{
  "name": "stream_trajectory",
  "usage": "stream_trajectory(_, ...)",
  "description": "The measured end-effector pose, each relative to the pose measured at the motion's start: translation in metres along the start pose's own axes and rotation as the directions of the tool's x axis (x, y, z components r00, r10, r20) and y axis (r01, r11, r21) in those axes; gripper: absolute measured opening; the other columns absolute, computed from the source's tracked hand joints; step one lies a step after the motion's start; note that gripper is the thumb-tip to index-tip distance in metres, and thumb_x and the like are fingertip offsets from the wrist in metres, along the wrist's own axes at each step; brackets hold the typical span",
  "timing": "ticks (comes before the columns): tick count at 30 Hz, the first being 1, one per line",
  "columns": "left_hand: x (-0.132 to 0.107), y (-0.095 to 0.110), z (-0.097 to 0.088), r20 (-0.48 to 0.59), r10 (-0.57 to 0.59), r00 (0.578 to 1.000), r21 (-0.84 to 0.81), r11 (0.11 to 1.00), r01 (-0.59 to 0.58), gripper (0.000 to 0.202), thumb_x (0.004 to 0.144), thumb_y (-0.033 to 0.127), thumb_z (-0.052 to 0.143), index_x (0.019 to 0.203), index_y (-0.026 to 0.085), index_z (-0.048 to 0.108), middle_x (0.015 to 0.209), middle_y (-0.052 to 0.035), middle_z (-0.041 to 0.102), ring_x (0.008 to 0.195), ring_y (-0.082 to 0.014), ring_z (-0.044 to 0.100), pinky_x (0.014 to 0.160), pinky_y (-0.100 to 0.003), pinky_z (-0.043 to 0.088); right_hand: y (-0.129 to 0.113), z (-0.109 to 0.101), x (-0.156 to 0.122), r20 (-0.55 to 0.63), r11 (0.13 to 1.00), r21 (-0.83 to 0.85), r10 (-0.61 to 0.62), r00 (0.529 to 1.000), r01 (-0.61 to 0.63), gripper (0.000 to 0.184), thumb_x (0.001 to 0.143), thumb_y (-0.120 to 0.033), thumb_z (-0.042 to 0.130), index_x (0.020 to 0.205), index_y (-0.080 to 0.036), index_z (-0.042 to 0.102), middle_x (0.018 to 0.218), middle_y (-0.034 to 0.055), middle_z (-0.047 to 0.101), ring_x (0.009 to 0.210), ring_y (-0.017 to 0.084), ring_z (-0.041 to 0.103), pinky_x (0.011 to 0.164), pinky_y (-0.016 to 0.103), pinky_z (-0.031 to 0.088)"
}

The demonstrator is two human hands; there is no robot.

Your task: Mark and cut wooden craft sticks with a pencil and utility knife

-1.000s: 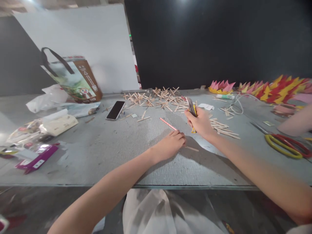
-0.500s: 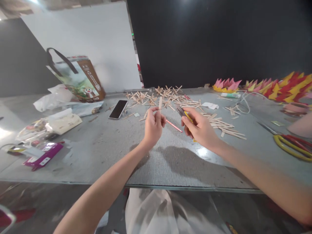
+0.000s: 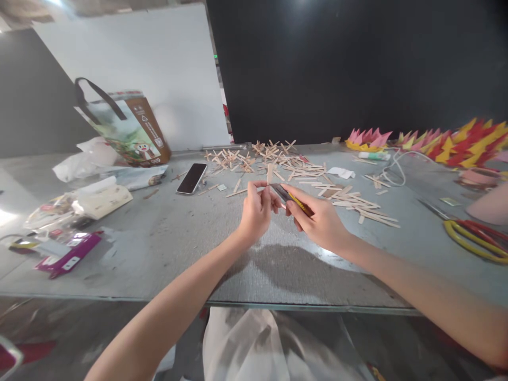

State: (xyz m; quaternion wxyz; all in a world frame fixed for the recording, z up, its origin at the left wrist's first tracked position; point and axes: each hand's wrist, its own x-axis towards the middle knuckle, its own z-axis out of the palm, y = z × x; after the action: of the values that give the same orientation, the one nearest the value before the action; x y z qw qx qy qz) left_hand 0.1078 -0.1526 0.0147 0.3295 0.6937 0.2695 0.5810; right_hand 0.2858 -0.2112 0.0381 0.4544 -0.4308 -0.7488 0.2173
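Observation:
Close together above the middle of the table, both my hands are closed on things. My left hand (image 3: pixel 257 210) pinches a wooden craft stick (image 3: pixel 270 172), which points up and away from me. A thin pinkish-red pencil-like stick (image 3: pixel 283 205) shows below, between the hands, mostly hidden. My right hand (image 3: pixel 317 216) grips a yellow-and-black hand tool (image 3: pixel 294 199) with a dark front end. That front end is at the craft stick, beside my left fingertips. Whether it is a knife or pliers is not clear.
Loose craft sticks (image 3: pixel 353 201) and crossed sticks (image 3: pixel 230 160) lie beyond my hands. A phone (image 3: pixel 192 178), a carrier bag (image 3: pixel 135 132) and plastic packets (image 3: pixel 79 203) are to the left. Scissors (image 3: pixel 472 233), a white cable (image 3: pixel 399 169) and paper crowns (image 3: pixel 369 138) are to the right.
My right hand has moved left and brought the tool's dark end against the craft stick. My left hand has shifted slightly right, and the pinkish-red stick is now mostly covered.

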Motion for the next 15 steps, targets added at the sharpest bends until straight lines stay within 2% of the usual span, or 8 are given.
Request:
stream_trajectory(8,-0.0016,0.0012,0.0006,-0.008,-0.001,1.000,0.050,0.999,0.001,0.019,0.115,0.043,0.039,0.114,0.024,0.038,0.074,0.0037,0.066,0.061,-0.0110,0.060,0.064,-0.027,0.049,0.0003,0.0003,-0.0002,-0.004,0.999,-0.047,-0.010,1.000,0.010,0.052,0.109,-0.036,0.050,0.159,-0.022,0.058,0.084,0.0034,0.071,0.053,0.012,0.049,0.053,0.029,0.042)
stream_trajectory(15,-0.0021,-0.0063,-0.0021,-0.012,0.033,0.999,0.234,0.972,-0.030,0.013,0.114,0.036,0.039,0.116,0.023,0.041,0.075,0.0033,0.065,0.062,-0.0108,0.059,0.060,-0.024,0.045,-0.0062,0.0030,-0.0007,-0.018,0.994,-0.109,-0.027,0.999,0.025,0.052,0.109,-0.032,0.049,0.157,-0.016,0.059,0.079,0.0022,0.067,0.054,0.011,0.047,0.055,0.027,0.042)
